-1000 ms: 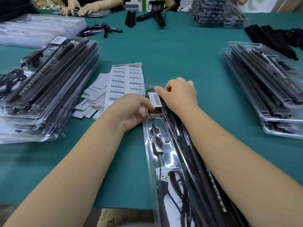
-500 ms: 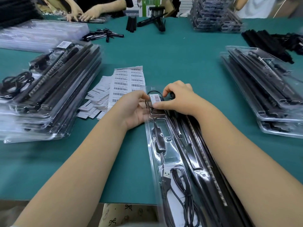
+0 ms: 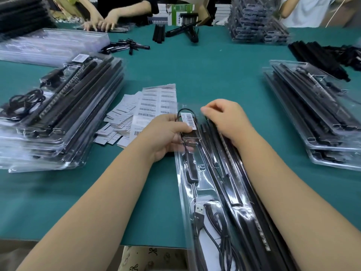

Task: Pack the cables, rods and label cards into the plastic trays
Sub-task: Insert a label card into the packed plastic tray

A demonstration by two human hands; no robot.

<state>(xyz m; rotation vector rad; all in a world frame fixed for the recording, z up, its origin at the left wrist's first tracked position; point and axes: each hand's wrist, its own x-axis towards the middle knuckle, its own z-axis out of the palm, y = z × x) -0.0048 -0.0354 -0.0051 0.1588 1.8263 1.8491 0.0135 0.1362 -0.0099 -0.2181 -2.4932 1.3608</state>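
Head view: clear plastic tray (image 3: 197, 194) lies centre on green table (image 3: 214, 71), holding black rods (image 3: 232, 184) w/ coiled USB cable (image 3: 213, 222) at near end. Left hand (image 3: 166, 133) grips tray's far-left edge, thumb pressing a barcode label card (image 3: 189, 120) onto it. Right hand (image 3: 226, 118), fingers curled, rests on rods at far end; can't tell if it pinches anything. Loose label cards (image 3: 140, 114) lie left; filled tray stacks (image 3: 58, 114) left & right.

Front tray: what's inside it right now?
The tray holds a barcode label, a cable with USB plug and inline switch, and long black rods. The hands and forearm hide parts of its top end.
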